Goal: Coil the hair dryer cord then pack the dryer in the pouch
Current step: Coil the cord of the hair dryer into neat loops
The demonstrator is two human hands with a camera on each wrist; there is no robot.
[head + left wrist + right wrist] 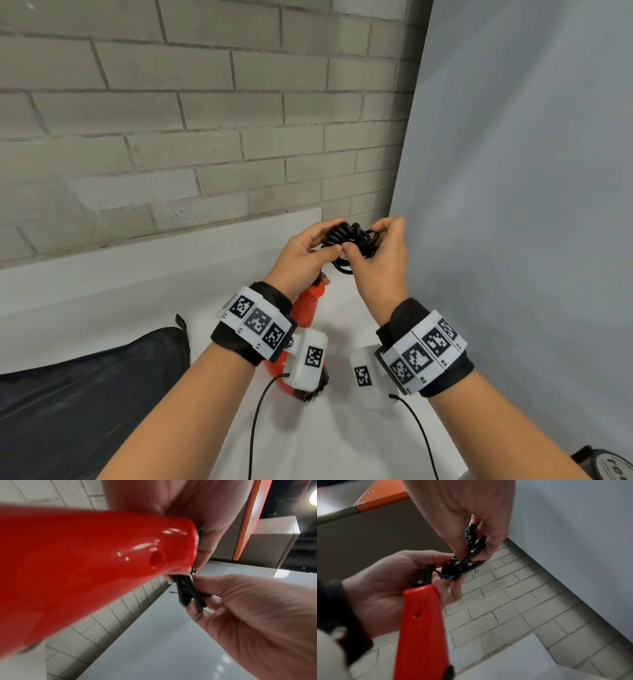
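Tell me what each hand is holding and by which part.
Both hands hold the hair dryer's black cord, bundled in loops above the table. The left hand grips the coil's left side, by the red dryer handle's end; the right hand pinches its right side.

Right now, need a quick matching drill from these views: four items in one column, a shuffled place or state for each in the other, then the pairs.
Items:
1. cord bundle
2. hair dryer
3. pouch
4. left hand

Descriptions:
A. red, hanging below the left wrist
B. dark, lying on the table at left
C. black, bunched between both hands
D. fingers curled round the cord where it leaves the handle

Pairs: 1-C, 2-A, 3-B, 4-D
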